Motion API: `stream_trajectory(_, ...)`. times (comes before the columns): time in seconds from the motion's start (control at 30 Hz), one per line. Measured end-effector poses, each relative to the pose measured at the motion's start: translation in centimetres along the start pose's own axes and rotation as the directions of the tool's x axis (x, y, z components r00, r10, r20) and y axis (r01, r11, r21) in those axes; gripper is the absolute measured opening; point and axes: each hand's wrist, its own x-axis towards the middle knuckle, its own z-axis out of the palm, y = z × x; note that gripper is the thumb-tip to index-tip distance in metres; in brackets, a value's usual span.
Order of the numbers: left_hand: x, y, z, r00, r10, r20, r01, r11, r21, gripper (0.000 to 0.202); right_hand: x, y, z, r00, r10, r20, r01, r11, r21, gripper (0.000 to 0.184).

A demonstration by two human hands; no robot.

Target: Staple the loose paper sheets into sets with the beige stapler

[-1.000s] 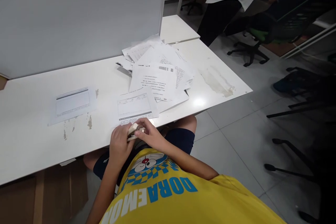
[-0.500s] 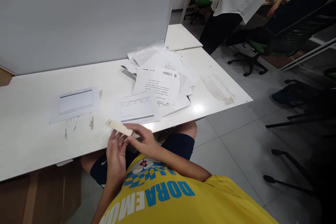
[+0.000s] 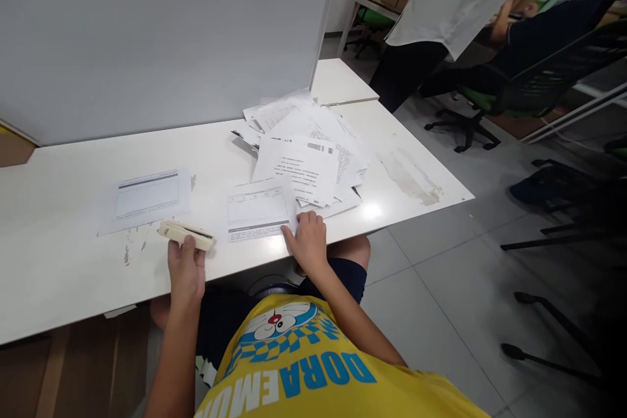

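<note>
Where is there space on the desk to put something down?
Bare desk lies left of the left hand and stapler, below the lone sheet. Another patch sits right of the paper pile, by the stain. The pile itself is crowded.

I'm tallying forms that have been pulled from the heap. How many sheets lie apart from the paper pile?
2. One sheet lies left, just beyond the stapler in the left hand. Another sheet lies under the right hand, beside the pile, which may hide more.

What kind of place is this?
Probably an office: a white desk against a partition panel, a heap of printed papers, and wheeled office chairs on a tiled floor.
</note>
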Motion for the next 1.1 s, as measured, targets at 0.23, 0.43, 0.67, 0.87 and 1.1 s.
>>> stream_trajectory(0.23,-0.4,-0.3,0.4,0.999,0.038,-0.017,-0.039,0.998,-0.057,0.054,1.1,0.2,-1.2,0.954,0.182,0.237,-0.295,0.702,0.648,0.017)
stream_trajectory(0.43,0.0,0.9,0.4,1.000,-0.029,-0.009,0.029,1.000,-0.009,0.048,0.6,2.3,-4.3,0.813,0.178,0.554,-0.578,0.354,0.735,0.038)
stream_trajectory(0.67,1.7,0.8,1.7,0.991,-0.113,0.065,0.110,0.993,0.040,0.054,1.2,4.5,-5.3,0.853,0.140,0.503,-0.522,0.231,0.821,0.043)
stream_trajectory(0.87,2.2,-0.2,2.8,0.980,-0.159,0.122,0.154,0.987,0.047,0.054,2.0,5.3,-4.4,0.904,0.216,0.369,-0.425,0.531,0.733,0.041)
stream_trajectory(1.1,1.9,-1.0,2.5,0.999,-0.039,0.034,0.040,0.998,-0.044,0.056,-0.9,3.2,-3.9,0.988,0.154,0.014,-0.145,0.890,0.433,0.048)
